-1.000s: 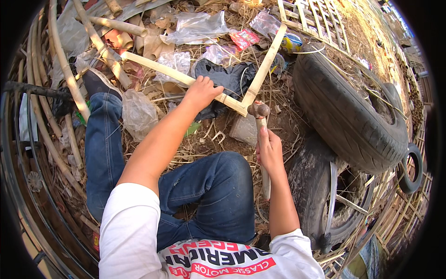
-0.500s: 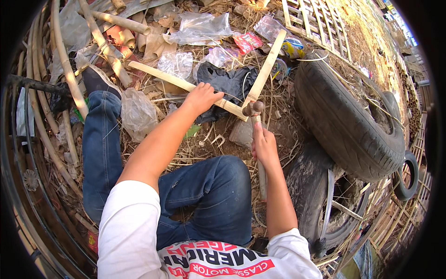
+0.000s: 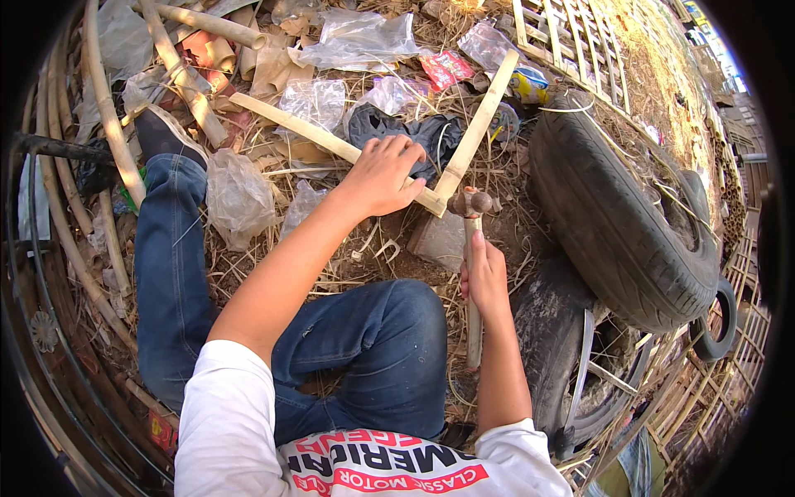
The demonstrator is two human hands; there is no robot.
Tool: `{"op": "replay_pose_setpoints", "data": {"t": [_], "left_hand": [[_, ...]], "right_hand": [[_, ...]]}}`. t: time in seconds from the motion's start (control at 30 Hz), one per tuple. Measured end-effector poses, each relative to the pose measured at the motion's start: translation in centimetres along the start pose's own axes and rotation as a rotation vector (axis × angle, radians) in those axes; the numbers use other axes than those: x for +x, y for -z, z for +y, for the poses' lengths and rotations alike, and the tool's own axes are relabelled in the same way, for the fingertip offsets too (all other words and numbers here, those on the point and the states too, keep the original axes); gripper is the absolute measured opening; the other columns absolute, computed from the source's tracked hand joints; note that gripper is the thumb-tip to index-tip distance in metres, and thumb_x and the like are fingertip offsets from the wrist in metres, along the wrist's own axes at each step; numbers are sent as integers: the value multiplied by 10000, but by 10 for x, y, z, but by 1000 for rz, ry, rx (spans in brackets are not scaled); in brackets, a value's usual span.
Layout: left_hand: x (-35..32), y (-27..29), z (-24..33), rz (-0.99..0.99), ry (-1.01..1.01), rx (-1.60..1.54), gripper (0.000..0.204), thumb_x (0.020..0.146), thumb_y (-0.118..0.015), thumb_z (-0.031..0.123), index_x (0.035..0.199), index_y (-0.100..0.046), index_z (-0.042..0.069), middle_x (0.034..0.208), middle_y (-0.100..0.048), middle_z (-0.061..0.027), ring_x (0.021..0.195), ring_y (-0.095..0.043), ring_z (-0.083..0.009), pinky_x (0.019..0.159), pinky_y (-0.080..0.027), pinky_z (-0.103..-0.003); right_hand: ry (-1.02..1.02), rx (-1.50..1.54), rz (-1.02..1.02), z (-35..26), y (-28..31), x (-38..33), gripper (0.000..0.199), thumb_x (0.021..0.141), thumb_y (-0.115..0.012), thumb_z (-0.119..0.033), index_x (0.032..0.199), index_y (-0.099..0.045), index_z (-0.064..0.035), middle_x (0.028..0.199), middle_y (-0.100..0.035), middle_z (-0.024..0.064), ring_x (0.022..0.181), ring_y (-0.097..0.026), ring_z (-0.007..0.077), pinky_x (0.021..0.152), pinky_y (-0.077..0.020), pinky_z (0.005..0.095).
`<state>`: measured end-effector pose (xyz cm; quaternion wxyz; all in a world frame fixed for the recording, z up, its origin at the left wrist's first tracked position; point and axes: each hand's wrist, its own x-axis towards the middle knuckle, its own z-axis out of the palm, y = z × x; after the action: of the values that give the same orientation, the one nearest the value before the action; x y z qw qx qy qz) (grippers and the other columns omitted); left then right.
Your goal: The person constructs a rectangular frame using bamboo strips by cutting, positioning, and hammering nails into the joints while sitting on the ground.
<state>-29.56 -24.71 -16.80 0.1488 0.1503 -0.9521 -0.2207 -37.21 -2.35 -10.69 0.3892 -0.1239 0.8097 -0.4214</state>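
Left hand spread flat, pinning pale bamboo slat corner; right hand fisted round rusty-headed wooden hammer, three o'clock. Nail probably there, unseen; best short square taps.

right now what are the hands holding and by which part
The right hand grips a hammer around the middle of its wooden handle, head at the corner joint. The left hand presses down on the bamboo strip near that corner.
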Motion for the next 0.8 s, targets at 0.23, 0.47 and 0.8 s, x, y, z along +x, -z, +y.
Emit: {"op": "replay_pose_setpoints", "data": {"t": [0.23, 0.47, 0.8], "left_hand": [[10, -48, -13, -29, 183, 65, 340, 942, -460, 323, 787, -665, 101, 762, -668, -109, 777, -631, -301, 745, -414, -437], [11, -50, -18, -101, 144, 102, 403, 928, -463, 315, 679, -689, 92, 650, -655, -125, 619, -629, -322, 711, -434, -457], [11, -54, -20, -48, 145, 67, 421, 902, -494, 311, 591, -673, 91, 582, -631, -132, 570, -624, -325, 659, -460, -438]], "right_hand": [[62, -132, -78, -28, -2, 10, 498, 1010, -357, -449, 743, -469, -43, 533, -435, 13, 373, -411, 99, 358, -347, 254], [101, -271, -55, -43, -3, 16, 494, 1006, -379, -447, 739, -470, -42, 530, -427, 7, 374, -409, 94, 350, -332, 258], [173, -457, -46, -32, -13, 21, 499, 998, -422, -423, 751, -515, 0, 547, -457, 58, 430, -432, 130, 415, -349, 301]]}}
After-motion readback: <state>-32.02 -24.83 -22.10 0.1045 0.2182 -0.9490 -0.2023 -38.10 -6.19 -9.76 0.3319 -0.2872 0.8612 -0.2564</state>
